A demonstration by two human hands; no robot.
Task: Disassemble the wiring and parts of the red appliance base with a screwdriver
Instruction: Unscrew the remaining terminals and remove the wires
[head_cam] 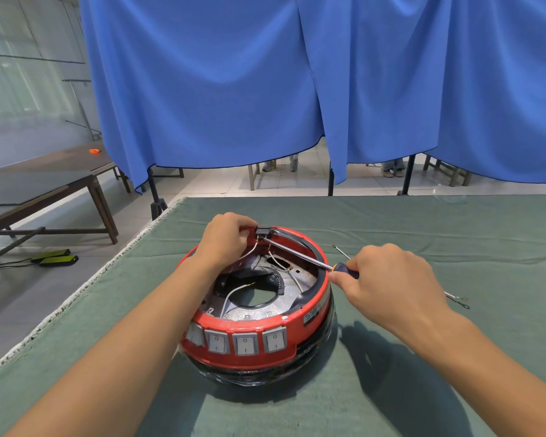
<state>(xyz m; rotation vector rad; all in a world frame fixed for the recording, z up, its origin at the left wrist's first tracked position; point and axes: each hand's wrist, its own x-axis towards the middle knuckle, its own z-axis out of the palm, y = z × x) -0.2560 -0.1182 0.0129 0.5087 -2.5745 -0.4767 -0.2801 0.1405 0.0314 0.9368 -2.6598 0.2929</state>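
Left hand (226,238) pinching black connector (263,230) on red base (259,310), right hand (388,279) gripping screwdriver (300,257), tip at connector.

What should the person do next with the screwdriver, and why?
Probably turn the screwdriver to loosen the fastening there. Its tip already sits at the small black part on the far rim of the red base, where white wires join. The left hand steadies that part; the right hand grips the handle.
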